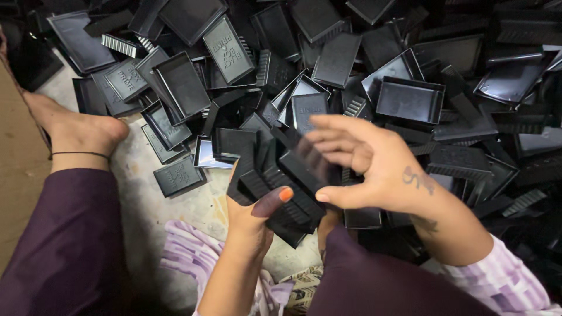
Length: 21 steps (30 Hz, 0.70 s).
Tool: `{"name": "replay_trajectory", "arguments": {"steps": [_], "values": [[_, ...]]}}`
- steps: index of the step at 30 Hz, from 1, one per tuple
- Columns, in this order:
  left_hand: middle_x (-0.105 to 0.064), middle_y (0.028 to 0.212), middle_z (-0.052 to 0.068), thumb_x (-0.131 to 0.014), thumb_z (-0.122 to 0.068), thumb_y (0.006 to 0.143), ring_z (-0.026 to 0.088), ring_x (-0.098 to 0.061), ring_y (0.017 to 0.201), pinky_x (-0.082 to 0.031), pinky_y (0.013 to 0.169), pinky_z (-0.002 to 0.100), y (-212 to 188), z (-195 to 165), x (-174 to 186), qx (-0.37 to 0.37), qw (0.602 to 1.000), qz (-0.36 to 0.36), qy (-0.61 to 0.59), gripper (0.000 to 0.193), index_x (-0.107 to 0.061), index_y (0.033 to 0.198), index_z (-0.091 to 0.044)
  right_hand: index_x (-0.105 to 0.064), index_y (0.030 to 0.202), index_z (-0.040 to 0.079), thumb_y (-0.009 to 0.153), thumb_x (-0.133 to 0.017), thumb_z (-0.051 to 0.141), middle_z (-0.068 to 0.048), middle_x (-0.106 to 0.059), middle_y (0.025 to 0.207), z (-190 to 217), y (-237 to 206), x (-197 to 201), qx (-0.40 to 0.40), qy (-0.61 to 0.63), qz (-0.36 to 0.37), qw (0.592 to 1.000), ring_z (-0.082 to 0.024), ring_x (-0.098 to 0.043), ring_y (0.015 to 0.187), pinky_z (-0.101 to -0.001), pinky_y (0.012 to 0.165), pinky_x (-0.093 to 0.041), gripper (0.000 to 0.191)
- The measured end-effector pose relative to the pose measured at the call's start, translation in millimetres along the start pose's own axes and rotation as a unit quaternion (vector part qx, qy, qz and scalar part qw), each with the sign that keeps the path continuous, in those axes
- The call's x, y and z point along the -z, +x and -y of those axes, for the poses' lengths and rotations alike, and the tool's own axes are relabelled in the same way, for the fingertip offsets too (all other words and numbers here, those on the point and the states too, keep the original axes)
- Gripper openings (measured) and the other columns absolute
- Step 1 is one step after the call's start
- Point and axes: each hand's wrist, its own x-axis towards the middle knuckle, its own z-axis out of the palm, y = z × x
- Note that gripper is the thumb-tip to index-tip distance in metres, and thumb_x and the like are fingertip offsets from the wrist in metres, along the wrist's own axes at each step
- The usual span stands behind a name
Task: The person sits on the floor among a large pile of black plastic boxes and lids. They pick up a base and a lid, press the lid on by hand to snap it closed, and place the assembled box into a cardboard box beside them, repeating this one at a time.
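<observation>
Hands meet at the centre of our view. Our left hand (pixel 249 219) comes up from six o'clock, fingers clamped around a stack of black plastic pieces (pixel 281 187), thumb pressed across its front. Our right hand (pixel 366 167), entering from four o'clock, has its fingers spread apart, tips touching the stack's upper edge. From nine round to three o'clock lies a heap of black trays (pixel 328 64). A bare foot (pixel 76 131) rests at nine o'clock.
</observation>
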Motion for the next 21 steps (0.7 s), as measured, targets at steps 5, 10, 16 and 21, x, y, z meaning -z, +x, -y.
{"name": "replay_trajectory", "arguments": {"steps": [5, 10, 16, 21], "values": [[-0.065, 0.129, 0.012, -0.089, -0.011, 0.067, 0.023, -0.066, 0.117, -0.054, 0.103, 0.039, 2.5, -5.0, -9.3, -0.008, 0.998, 0.041, 0.036, 0.084, -0.049, 0.14, 0.0, -0.05, 0.15, 0.001, 0.068, -0.092, 0.012, -0.012, -0.055, 0.143, -8.6, -2.3, 12.7, 0.002, -0.06, 0.032, 0.998, -0.024, -0.06, 0.132, -0.0403, 0.112, -0.051, 0.092], [-0.066, 0.126, 0.012, -0.091, -0.014, 0.069, 0.022, -0.066, 0.115, -0.055, 0.104, 0.037, 0.8, -7.1, -12.3, -0.05, 0.992, 0.048, 0.106, 0.083, -0.049, 0.139, 0.002, -0.05, 0.148, 0.002, 0.067, -0.092, 0.013, -0.01, -0.05, 0.143, -2.0, -6.8, 10.6, -0.007, -0.094, 0.046, 0.994, -0.023, -0.061, 0.129, -0.0395, 0.109, -0.053, 0.093], [-0.068, 0.12, 0.01, -0.095, -0.017, 0.066, 0.018, -0.069, 0.109, -0.058, 0.099, 0.034, -4.9, -11.8, -14.1, -0.093, 0.977, 0.067, 0.178, 0.086, -0.047, 0.134, 0.0, -0.05, 0.149, 0.001, 0.065, -0.092, 0.009, -0.01, -0.048, 0.143, 4.8, -14.9, 7.6, 0.003, -0.096, 0.035, 0.995, -0.025, -0.059, 0.131, -0.041, 0.111, -0.05, 0.094], [-0.072, 0.12, 0.011, -0.097, -0.021, 0.064, 0.018, -0.073, 0.107, -0.061, 0.099, 0.033, -7.9, -14.9, -15.8, -0.084, 0.978, 0.077, 0.177, 0.089, -0.043, 0.132, 0.0, -0.048, 0.15, 0.002, 0.067, -0.092, 0.008, -0.01, -0.048, 0.145, 6.7, -21.7, 4.3, 0.045, -0.126, 0.014, 0.991, -0.025, -0.06, 0.134, -0.0408, 0.11, -0.049, 0.094]]}}
